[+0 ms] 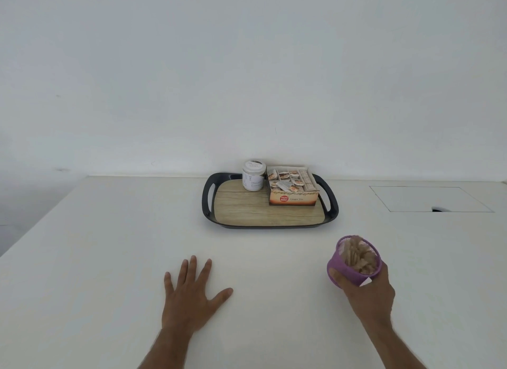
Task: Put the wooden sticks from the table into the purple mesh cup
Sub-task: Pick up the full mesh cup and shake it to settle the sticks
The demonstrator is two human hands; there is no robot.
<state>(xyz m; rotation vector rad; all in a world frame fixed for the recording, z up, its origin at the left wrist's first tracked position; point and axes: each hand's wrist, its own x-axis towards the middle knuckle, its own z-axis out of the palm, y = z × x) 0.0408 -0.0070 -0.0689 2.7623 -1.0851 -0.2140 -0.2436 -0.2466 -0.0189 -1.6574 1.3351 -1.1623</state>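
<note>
Wooden sticks fill purple mesh cup, gripped by right hand; left hand flat, open, empty. Set cup down upright, release slowly.

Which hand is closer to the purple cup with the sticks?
The right hand: it is wrapped around the purple mesh cup, holding it. The left hand lies flat on the table, well off to the cup's left.

The right hand covers the lower wall and base of the purple mesh cup, and its fingers are hidden behind the cup. The wooden sticks inside are blurred; their count cannot be determined. Both forearms are cut off by the bottom edge. The jar label is only partly legible.
</note>
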